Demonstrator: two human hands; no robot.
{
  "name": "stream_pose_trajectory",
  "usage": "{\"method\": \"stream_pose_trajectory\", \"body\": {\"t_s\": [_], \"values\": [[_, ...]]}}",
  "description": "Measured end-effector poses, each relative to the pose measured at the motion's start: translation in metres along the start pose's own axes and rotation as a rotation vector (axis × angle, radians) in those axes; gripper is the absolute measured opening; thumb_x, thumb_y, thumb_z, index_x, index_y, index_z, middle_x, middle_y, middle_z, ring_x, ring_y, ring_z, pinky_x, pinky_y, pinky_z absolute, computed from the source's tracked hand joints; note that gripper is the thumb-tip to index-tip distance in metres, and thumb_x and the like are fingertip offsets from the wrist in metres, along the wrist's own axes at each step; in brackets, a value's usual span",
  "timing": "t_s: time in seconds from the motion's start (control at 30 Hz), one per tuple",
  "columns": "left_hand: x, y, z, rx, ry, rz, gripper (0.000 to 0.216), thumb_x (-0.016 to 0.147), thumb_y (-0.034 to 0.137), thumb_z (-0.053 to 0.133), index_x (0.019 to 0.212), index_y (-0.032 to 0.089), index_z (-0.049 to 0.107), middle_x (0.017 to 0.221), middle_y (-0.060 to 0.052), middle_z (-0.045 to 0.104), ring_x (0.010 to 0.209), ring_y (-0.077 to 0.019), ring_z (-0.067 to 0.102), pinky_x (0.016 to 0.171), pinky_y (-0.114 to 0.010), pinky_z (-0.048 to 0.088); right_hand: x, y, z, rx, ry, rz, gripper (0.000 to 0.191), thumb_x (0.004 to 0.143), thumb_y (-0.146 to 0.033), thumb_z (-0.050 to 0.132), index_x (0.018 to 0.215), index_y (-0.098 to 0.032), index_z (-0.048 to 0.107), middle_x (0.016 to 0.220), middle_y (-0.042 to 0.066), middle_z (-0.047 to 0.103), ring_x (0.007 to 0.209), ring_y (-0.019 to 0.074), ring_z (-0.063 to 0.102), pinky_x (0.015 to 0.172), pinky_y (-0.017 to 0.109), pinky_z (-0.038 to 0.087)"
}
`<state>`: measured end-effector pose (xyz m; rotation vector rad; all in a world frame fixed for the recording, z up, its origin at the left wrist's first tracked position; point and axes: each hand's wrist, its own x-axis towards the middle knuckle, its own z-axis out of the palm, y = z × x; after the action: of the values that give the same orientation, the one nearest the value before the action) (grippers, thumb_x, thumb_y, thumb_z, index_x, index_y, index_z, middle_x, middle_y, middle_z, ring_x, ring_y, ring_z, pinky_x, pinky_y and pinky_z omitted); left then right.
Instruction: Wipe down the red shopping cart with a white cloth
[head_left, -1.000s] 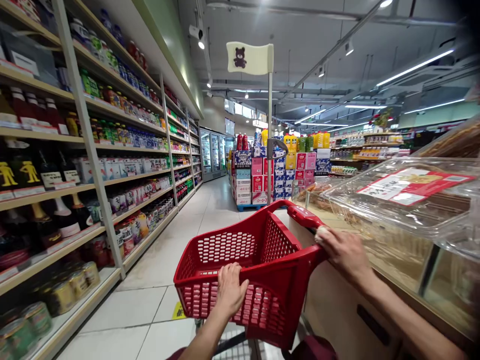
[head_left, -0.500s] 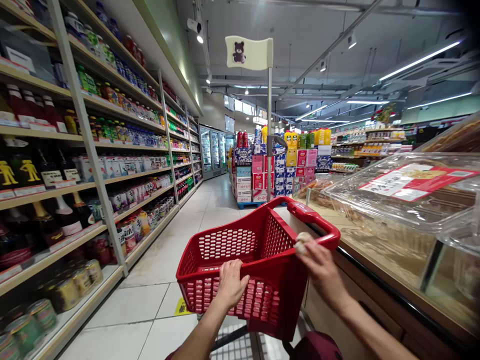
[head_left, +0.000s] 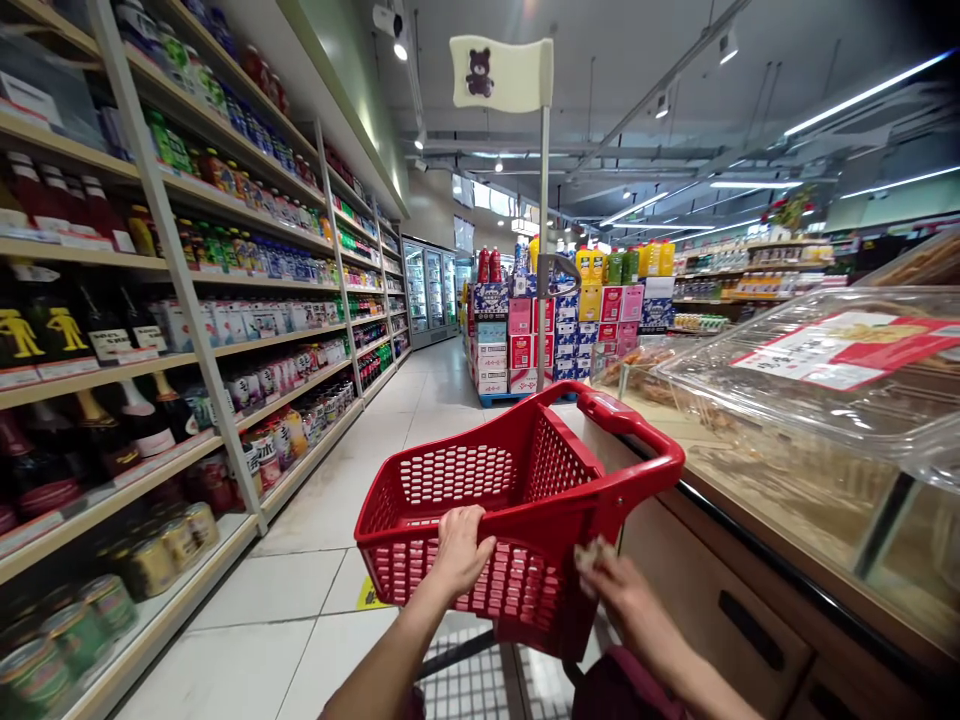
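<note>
A red plastic shopping cart (head_left: 525, 520) stands in the aisle, side-on to me, its handle (head_left: 626, 425) at the right. My left hand (head_left: 461, 550) is curled over the near rim of its basket. Pinched in the fingers of my right hand (head_left: 622, 600) is a crumpled whitish cloth (head_left: 592, 560), slightly blurred, against or close to the cart's rear side below the handle. From the cart area rises a pole (head_left: 544, 200) with a cream bear flag (head_left: 501, 74) on top.
Shelves of bottles and cans (head_left: 262, 330) line the left side. Clear plastic food boxes (head_left: 810, 370) sit on a counter with wooden doors (head_left: 697, 570) close on my right. Ahead stand stacked drink cartons (head_left: 525, 350) and glass-door fridges (head_left: 429, 290). Pale floor tiles (head_left: 262, 590) run between.
My right hand has moved down and slightly left with the cloth, from just beneath the handle to lower on the cart's side. My left hand stays on the rim. The view tilts slightly.
</note>
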<state>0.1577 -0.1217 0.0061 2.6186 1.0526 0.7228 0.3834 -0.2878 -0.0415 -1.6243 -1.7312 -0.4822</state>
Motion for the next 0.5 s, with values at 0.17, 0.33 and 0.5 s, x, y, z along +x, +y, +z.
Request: {"method": "stream_pose_trajectory", "body": {"t_s": [0.17,0.33,0.5], "values": [[0.002,0.003,-0.002,-0.080,0.001,-0.018,0.037,0.072,0.023,0.047,0.108,0.021,0.050,0.118,-0.006,0.051,0.112,-0.0226,0.041,0.099,-0.044,0.025,0.017,-0.019,-0.024,0.399,0.040,0.379,0.026,0.069,-0.025,0.049,0.089,-0.021,0.065,0.092,0.007,0.064,0.086,0.0215,0.060,0.076,0.034,0.049],[-0.010,0.046,-0.011,-0.632,0.097,-0.120,0.055,0.075,0.026,0.046,0.128,0.020,0.035,0.136,-0.008,0.034,0.126,-0.0225,0.027,0.102,-0.040,0.023,0.060,-0.058,-0.043,1.173,-0.174,0.657,0.036,0.067,-0.038,0.058,0.097,-0.018,0.059,0.092,0.006,0.067,0.081,0.0223,0.062,0.076,0.038,0.049],[-0.034,0.081,0.006,-1.339,-0.239,-0.273,0.046,0.067,0.042,0.059,0.101,0.012,0.058,0.089,-0.008,0.064,0.076,-0.0181,0.058,0.069,-0.030,0.045,0.052,-0.080,-0.004,1.011,0.144,0.691,0.032,0.070,-0.040,0.056,0.094,-0.019,0.053,0.090,0.007,0.065,0.076,0.0203,0.062,0.072,0.036,0.051]]}}
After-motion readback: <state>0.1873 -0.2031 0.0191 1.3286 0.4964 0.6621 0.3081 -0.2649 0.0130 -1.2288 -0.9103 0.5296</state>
